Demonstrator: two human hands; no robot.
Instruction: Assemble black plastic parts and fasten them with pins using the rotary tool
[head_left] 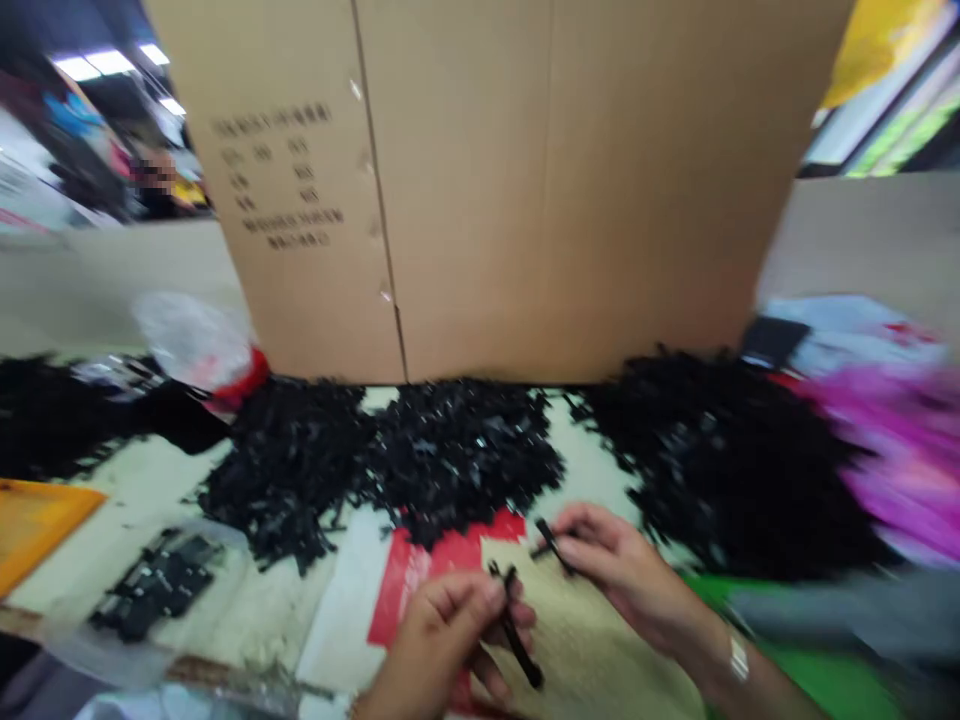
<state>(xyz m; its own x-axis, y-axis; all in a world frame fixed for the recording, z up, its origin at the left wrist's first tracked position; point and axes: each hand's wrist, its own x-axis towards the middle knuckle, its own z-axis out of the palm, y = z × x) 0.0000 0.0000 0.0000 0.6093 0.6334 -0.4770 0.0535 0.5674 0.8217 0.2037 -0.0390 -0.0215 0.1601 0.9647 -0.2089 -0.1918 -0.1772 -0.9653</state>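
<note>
In the lower middle, my left hand [457, 630] is closed on a slim black strip-like piece [523, 650], pinched between thumb and fingers and slanting down to the right. A little farther right and higher, my right hand [607, 550] pinches another small black piece [555, 547] at its fingertips. The two pieces are apart. Beneath the hands lies a tan sheet [600, 640], partly over a red printed sheet [420, 575]. Just beyond them sits a heap of small shiny black pieces [457, 450]. The exact kind of these pieces is too blurred to tell.
A tall cardboard sheet [600, 200] stands behind the heaps. More black pieces are heaped at right [735, 470] and left [285, 470]. A clear bag [169, 580] holds dark parts near an orange tray [37, 525]. Pink plastic [892, 450] lies at the far right.
</note>
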